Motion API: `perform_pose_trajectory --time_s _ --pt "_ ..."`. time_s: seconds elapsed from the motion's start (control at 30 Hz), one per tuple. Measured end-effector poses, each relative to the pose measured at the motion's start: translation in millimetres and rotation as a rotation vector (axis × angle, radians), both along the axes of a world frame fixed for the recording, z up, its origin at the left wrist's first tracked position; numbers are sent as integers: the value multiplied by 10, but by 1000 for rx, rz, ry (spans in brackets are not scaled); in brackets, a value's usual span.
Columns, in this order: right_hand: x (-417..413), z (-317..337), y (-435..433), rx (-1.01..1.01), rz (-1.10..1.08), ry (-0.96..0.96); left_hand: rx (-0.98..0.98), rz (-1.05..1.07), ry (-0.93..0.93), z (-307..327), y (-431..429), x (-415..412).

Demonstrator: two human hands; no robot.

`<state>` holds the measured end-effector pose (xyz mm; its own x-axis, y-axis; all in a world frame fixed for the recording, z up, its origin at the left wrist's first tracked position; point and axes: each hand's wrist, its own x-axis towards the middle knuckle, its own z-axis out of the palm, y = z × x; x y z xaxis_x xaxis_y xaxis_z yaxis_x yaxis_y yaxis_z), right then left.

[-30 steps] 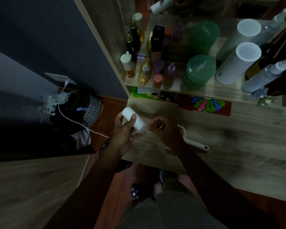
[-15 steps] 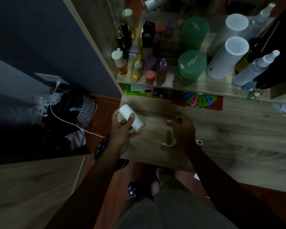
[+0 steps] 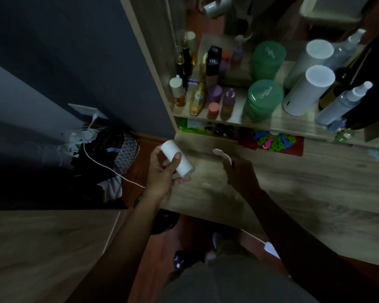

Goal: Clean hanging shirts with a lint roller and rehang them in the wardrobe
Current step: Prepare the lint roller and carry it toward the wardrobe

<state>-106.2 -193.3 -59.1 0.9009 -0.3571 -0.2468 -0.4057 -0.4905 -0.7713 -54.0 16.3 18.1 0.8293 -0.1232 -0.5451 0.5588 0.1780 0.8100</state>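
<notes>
Over the dim wood-grain dresser top (image 3: 304,189), I see the left hand (image 3: 162,180) gripping the white cylindrical lint roll (image 3: 181,165), thumb across it. Its long axis slants down-right toward the right hand (image 3: 243,178), whose curled fingers hold the white plastic roller handle (image 3: 223,155); the 2 parts sit near, not touching.

Matt white paper roll (image 3: 177,161) at centre; smooth white plastic handle (image 3: 223,155) beside it; pale matt wood-grain desk (image 3: 315,193) on the right; frosted green plastic jar (image 3: 264,98) and glossy amber bottle (image 3: 197,101) above
</notes>
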Motion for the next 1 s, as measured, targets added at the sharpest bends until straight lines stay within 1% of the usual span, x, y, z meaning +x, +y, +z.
perform_pose_trajectory --time_s 0.1,0.23,0.37,0.5,0.6,0.77,1.0 --pt "215 461 202 6 72 -166 -30 -8 -63 245 160 5" --pt "444 1023 461 -67 223 -254 -12 -18 -145 567 381 -21" --pt "581 1363 643 -127 316 -370 6 -18 -208 824 534 -88" --pt "625 1566 793 -175 416 -381 14 -34 -263 1010 594 -171" --pt "608 1644 855 -153 473 -384 22 -50 -297 1083 613 -223" --pt "612 1675 893 -171 468 -362 18 -70 -308 1149 667 -258" --pt "573 1775 855 -142 455 -348 19 -100 -340 1240 650 -289"
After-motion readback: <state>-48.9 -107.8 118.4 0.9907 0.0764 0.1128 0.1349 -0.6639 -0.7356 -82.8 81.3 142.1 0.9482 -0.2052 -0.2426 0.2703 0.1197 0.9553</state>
